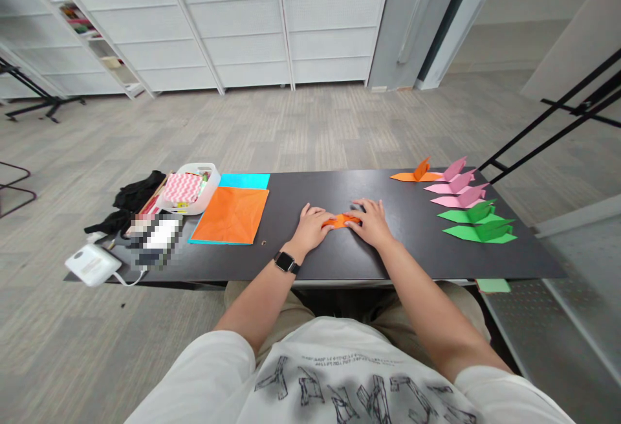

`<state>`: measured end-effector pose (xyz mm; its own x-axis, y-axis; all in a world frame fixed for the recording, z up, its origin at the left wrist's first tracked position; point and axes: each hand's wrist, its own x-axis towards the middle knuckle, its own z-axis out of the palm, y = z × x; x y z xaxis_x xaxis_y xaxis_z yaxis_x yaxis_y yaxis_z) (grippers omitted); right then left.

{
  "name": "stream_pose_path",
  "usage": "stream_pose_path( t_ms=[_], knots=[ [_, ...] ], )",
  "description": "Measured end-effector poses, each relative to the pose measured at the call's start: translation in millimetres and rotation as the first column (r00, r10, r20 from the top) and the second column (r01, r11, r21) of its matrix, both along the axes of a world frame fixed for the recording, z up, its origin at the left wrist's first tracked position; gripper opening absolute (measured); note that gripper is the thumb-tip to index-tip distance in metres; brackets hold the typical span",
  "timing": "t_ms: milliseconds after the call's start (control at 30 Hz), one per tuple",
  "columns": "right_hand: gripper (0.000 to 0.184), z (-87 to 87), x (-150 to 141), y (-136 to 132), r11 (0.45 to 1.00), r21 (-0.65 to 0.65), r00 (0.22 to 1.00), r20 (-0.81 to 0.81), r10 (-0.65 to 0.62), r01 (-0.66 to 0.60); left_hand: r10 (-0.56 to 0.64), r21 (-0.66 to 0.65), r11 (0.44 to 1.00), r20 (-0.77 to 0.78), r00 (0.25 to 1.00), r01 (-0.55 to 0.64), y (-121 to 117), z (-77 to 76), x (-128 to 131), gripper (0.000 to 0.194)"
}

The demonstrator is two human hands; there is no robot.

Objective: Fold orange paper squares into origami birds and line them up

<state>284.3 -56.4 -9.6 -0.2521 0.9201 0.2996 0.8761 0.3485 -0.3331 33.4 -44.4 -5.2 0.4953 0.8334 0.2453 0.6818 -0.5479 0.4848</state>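
A small strip of folded orange paper [341,221] lies on the dark table between my hands. My left hand [313,224] has its fingertips on the strip's left end, gripping it against the tabletop. At the right end, my right hand [372,222] holds the paper under its thumb and fingers. Parts of both ends are hidden beneath the fingers. To the left rests a stack of orange paper sheets [231,215], with a blue sheet [245,181] showing behind it.
Along the right side sit folded paper figures: an orange one [416,174], several pink ones [456,184] and green ones [480,231]. On the left are a white plastic basket [213,181], black cloth [138,194] and a white device [92,264] with a cable.
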Motion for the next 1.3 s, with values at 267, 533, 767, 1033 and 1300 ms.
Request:
stream_pose_path(
  t_ms=[267, 533, 767, 1033, 1300],
  knots=[
    [0.026, -7.2, 5, 0, 0.999, 0.038, 0.999, -0.018, 0.03, -0.029, -0.085, 0.056, 0.995, -0.031, 0.996, 0.087, -7, 6.3, -5, 0.028],
    [0.022, 0.4, -1, -5, 0.976, 0.15, 0.985, -0.043, 0.165, -0.157, -0.082, 0.087, 0.993, -0.038, 0.996, 0.085, -5, 5.5, -1, 0.019],
    [0.016, -8.2, 0, 0, 0.966, 0.143, 0.973, -0.051, 0.226, -0.217, -0.075, 0.07, 0.995, -0.028, 0.997, 0.077, -2, 4.0, -2, 0.021],
    [0.013, -7.7, -4, 1, 0.962, 0.178, 0.973, -0.059, 0.222, -0.208, -0.071, 0.107, 0.991, -0.041, 0.997, 0.075, -5, 10.2, 4, 0.022],
    [0.014, -0.6, -8, 5, 0.965, 0.18, 0.978, -0.052, 0.203, -0.191, -0.046, 0.12, 0.991, -0.077, 0.996, 0.056, -1, 15.2, 12, 0.021]
  ],
)
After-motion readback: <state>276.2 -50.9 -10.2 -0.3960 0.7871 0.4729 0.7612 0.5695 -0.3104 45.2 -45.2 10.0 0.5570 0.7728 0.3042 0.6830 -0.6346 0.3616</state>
